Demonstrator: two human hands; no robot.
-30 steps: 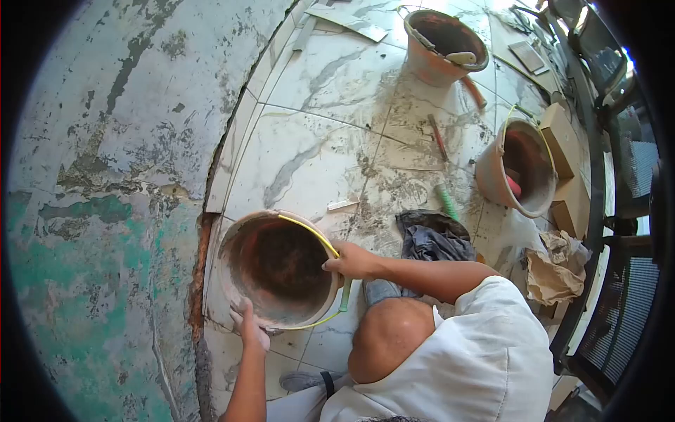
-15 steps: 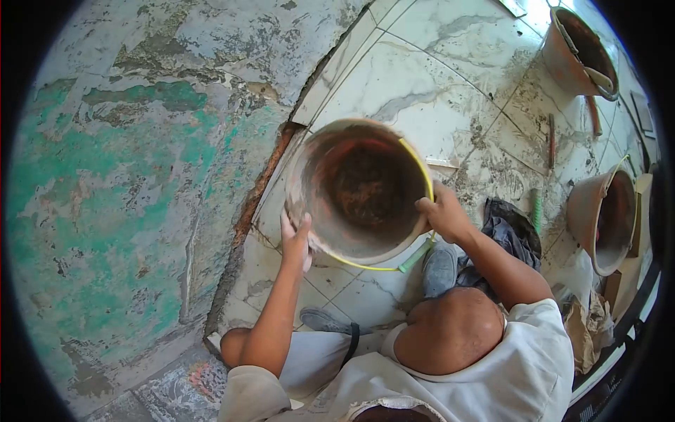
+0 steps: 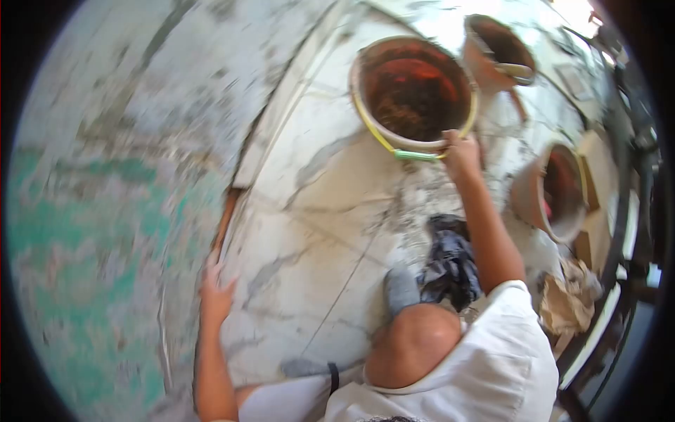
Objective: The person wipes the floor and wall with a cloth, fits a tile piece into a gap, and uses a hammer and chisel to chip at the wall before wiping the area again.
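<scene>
My right hand grips the near rim of a large bucket, beside the green grip of its yellow handle. The bucket is at the upper middle, its mouth facing me, with a dark, reddish, dirty inside. My left hand is apart from the bucket, over the edge between the worn wall and the tiles. Its fingers are spread, somewhat blurred, and nothing shows in them.
Two more buckets stand at the right, one further back and one nearer. A black plastic bag lies by my shoe. Crumpled brown paper is at the right. A patchy green surface fills the left.
The bucket has moved away from me, up and to the right, with my right hand on it. My left hand has let go and moved down and left. The view has shifted.
</scene>
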